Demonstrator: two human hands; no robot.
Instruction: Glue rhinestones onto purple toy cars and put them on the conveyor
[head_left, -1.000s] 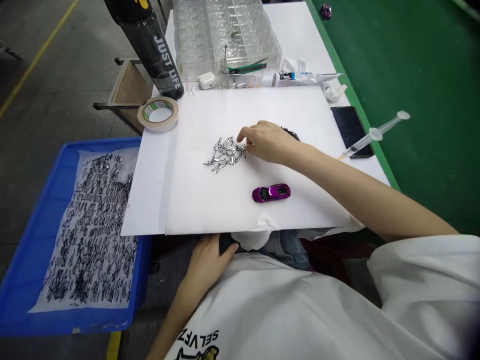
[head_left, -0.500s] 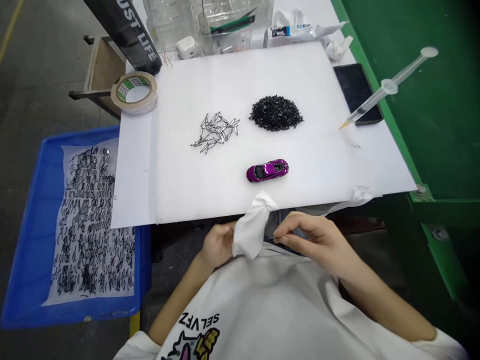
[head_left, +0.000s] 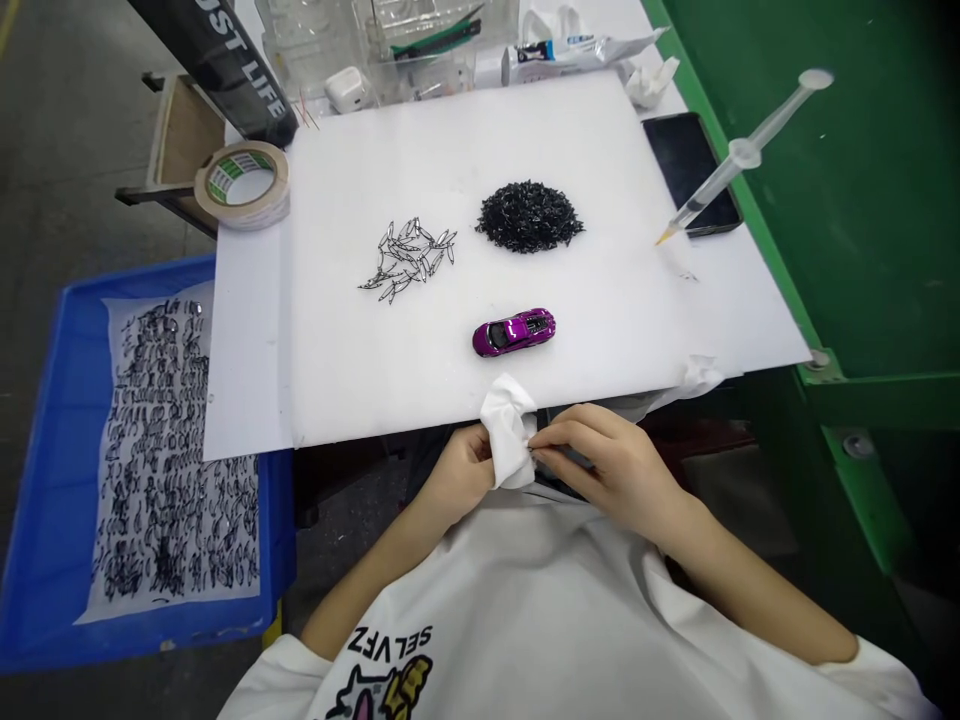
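Fingers of the left hand are clenching a crumpled white cloth wipe, which is straddling the near edge of the white plastic board. Fingers of the right hand are pinching together against the wipe's side; I cannot tell whether they are grasping something thin. Both hands are apparently working at the board's edge to keep the wipe away from the glossy purple toy car and the heap of small black pieces, leaving open white surface between.

Crumpled white cloth between hands
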